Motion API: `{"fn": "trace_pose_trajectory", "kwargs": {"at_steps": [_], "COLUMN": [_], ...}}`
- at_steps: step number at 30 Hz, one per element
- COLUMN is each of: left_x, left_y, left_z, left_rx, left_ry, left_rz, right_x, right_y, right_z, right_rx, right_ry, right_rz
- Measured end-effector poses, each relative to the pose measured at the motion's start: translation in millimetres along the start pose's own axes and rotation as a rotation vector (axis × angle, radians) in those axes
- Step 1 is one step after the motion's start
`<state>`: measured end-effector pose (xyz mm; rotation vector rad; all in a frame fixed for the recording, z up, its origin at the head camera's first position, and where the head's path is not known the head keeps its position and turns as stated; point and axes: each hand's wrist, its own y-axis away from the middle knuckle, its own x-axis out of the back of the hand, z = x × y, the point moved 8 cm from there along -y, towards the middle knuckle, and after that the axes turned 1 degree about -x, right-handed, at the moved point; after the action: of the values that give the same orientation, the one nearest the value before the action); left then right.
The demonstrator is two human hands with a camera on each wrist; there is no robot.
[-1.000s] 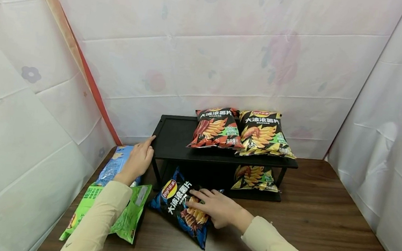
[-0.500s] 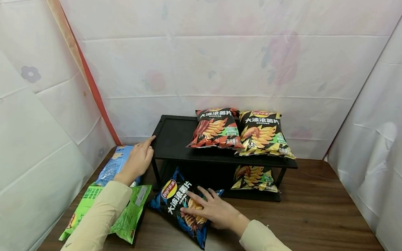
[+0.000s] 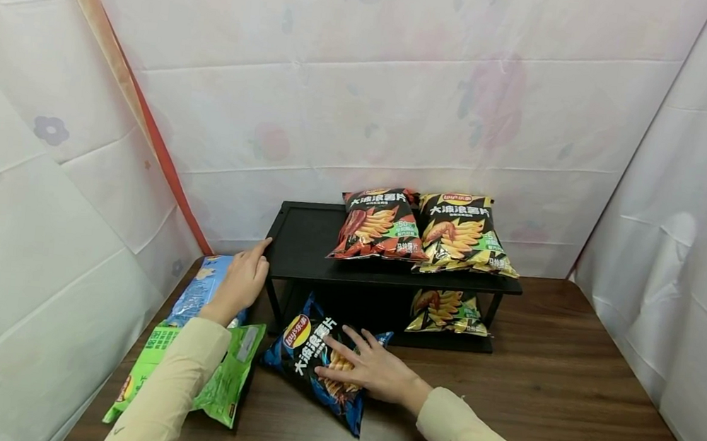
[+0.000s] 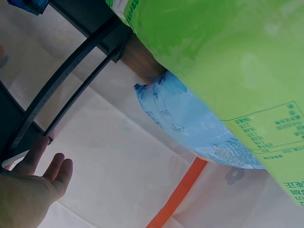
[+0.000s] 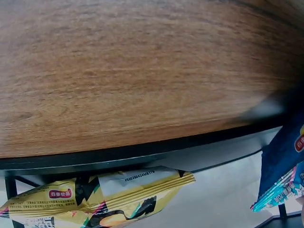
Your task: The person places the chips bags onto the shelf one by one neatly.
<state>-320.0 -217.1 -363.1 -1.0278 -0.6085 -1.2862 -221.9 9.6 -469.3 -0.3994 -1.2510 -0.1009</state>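
Observation:
My right hand point(image 3: 377, 373) rests with spread fingers on a blue-and-black bag of Lay's chips point(image 3: 298, 364). The bag lies slanted on the table, at the front left of a two-tier black shelf point(image 3: 303, 240). In the right wrist view, only part of this blue bag point(image 5: 282, 166) shows at the right edge. My left hand point(image 3: 242, 282) touches the left edge of the shelf's upper tier, its index finger extended. In the left wrist view, the left hand point(image 4: 38, 185) has its fingertips at the shelf frame, the other fingers loosely bent.
A red bag point(image 3: 381, 227) and a yellow bag point(image 3: 463, 235) of chips stand on the upper tier. Another yellow bag point(image 3: 447, 312) sits on the lower tier, right side. Left of the shelf, a light-blue bag point(image 3: 200, 291) and a green bag point(image 3: 225, 386) lie on the wooden table point(image 3: 566, 397).
My right hand has shifted slightly left over the blue bag, and its fingers have spread wider. The left hand keeps its place at the shelf edge, and the bags stay where they were.

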Motion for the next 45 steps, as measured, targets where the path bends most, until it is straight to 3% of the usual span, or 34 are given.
{"fn": "trace_pose_trajectory", "kwargs": {"at_steps": [11,39,45], "left_x": [-0.5,-0.4,-1.0], "left_y": [-0.6,-1.3,-1.1], "left_z": [0.4,-0.9,-1.1], "left_rx": [0.002,-0.003,-0.011], "left_ry": [0.004,0.004,0.009], "left_rz": [-0.010,-0.010,-0.014], "right_x": [-3.7,23.2,45.5], "right_y": [1.0,3.3,4.5], "right_z": [-2.1,-2.1,5.0], "right_rx": [0.000,0.036,0.014], "right_ry": [0.105,0.291,0.324], "right_rz": [-0.016,0.290,0.385]}}
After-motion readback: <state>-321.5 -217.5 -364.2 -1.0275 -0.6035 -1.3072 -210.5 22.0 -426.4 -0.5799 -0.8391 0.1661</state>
